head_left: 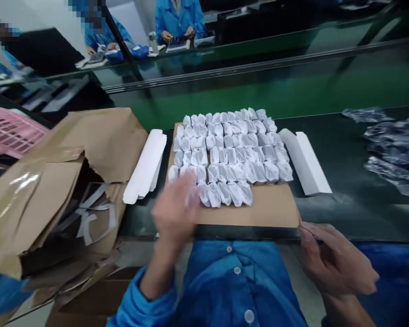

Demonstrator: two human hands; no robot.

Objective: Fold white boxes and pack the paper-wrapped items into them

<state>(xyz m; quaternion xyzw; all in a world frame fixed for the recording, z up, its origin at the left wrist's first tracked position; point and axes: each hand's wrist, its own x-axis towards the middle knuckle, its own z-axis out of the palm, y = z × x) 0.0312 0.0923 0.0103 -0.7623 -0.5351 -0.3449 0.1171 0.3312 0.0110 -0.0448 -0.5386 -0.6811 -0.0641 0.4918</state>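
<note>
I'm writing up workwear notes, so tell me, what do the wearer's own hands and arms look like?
Both the left hand and right hand look bare, with no gloves visible; motion blur hides finer detail on the left. The left forearm emerges from a bright blue, creased sleeve, matching the blue coat with pale round buttons.

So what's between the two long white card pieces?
The head view shows a flat brown cardboard sheet there, bearing rows of small white wrapped packets.
</note>
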